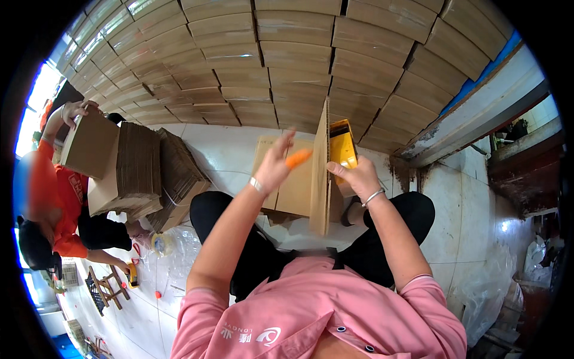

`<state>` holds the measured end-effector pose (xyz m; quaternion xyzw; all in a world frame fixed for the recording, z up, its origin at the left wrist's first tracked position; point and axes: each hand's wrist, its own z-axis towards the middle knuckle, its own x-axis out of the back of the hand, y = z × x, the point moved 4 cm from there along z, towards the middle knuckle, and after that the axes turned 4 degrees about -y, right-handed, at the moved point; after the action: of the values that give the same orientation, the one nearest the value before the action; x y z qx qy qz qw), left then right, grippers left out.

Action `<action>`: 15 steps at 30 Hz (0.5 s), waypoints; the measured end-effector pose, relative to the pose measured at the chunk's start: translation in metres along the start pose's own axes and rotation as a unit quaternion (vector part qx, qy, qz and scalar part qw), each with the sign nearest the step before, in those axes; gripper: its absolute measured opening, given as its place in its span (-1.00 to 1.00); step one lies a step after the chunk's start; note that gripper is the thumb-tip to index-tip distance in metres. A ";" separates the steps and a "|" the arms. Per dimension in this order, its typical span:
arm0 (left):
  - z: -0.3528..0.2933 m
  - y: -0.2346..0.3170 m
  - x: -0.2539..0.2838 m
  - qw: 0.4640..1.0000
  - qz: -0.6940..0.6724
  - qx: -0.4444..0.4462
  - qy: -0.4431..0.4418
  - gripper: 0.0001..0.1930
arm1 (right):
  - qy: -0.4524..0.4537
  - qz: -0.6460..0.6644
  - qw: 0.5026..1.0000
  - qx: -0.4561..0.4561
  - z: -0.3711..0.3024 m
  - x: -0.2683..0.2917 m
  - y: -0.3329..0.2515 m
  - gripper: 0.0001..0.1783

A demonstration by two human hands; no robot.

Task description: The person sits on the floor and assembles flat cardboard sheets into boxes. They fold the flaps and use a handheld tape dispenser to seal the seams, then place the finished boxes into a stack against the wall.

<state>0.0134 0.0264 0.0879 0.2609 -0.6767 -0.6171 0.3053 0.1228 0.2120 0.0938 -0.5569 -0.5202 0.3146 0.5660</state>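
- Gripping the upright cardboard box (321, 173) by its flap edge, the right hand (357, 175) is closed, beside a yellow tape dispenser (342, 145).
- Left hand (274, 166), fingers spread, touches the box beside a blurred orange piece (298, 158).
- Box stands on the floor (227, 152) between the knees.

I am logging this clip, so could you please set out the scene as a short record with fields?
Setting: tiled floor before a wall of stacked cardboard boxes
Left hand: raised and open, with an orange cover on one finger, in front of the flat cardboard sheet
Right hand: grips the edge of the flat cardboard sheet stood on edge
Behind the sheet: a yellow tape dispenser
Nearby: a person in orange lifting a box beside bundles of flattened cartons
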 end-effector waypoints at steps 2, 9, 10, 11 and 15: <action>0.046 0.028 -0.007 1.000 0.000 -0.027 -0.004 -0.10 | -0.022 -0.026 0.999 -0.014 -0.004 -0.004 -0.013 -0.40; 0.102 -0.003 -0.002 0.994 -0.020 -0.009 -0.106 0.04 | -0.036 -0.016 0.999 -0.032 -0.006 -0.005 -0.014 -0.46; 0.099 -0.010 0.004 0.993 -0.046 -0.008 -0.108 0.08 | -0.047 -0.018 0.998 -0.039 -0.007 -0.006 -0.016 -0.47; 0.098 -0.006 0.005 0.991 -0.074 -0.010 -0.115 0.12 | -0.059 -0.019 0.997 -0.035 -0.006 -0.004 -0.018 -0.50; 0.081 0.009 0.017 0.994 -0.005 -0.042 -0.103 -0.02 | 0.055 -0.276 0.959 0.040 -0.015 -0.003 -0.039 -0.56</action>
<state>-0.0574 0.0702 0.0943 0.1861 -0.6772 -0.6698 0.2413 0.1275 0.1975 0.1333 -0.3852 -0.6085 0.1360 0.6804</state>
